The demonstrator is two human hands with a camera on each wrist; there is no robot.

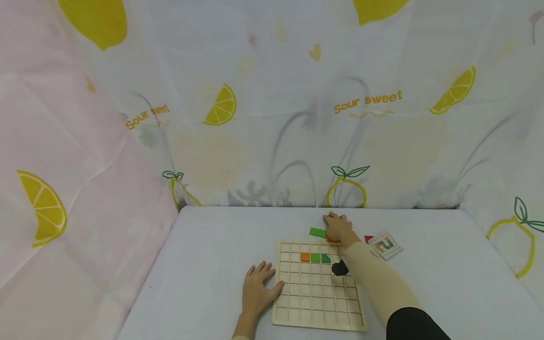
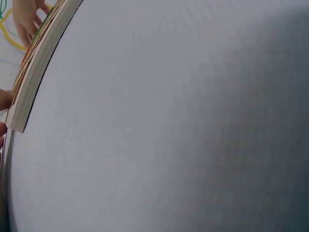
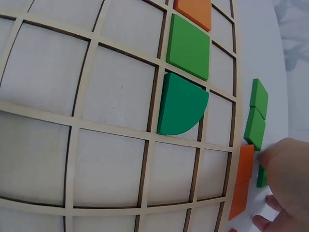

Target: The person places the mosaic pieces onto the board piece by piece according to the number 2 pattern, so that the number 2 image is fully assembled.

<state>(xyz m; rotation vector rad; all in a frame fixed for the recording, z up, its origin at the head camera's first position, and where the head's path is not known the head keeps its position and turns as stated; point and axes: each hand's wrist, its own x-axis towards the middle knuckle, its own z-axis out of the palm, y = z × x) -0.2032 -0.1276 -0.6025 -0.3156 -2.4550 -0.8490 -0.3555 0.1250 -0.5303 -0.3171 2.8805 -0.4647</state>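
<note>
A wooden grid board (image 1: 305, 299) lies on the table. My left hand (image 1: 258, 292) rests at its left edge, fingers spread straight on the tabletop and the thumb touching the board's rim. An orange square tile (image 1: 304, 257), a green square tile (image 1: 315, 258) and a dark green quarter-round tile (image 3: 181, 106) sit in a row of cells. My right hand (image 1: 338, 227) reaches past the far edge, fingers bent down over a green tile (image 3: 262, 177). A fingertip touches that tile; whether it is pinched is hidden. Beside it lie other green tiles (image 3: 255, 128) and orange tiles (image 3: 240, 193).
A small pattern card (image 1: 386, 245) lies right of the board, with a red piece (image 1: 369, 238) at its corner. A black object (image 1: 340, 268) shows over the board beside the right forearm. Lemon-printed cloth (image 1: 270, 138) stands behind the white table (image 1: 203, 269).
</note>
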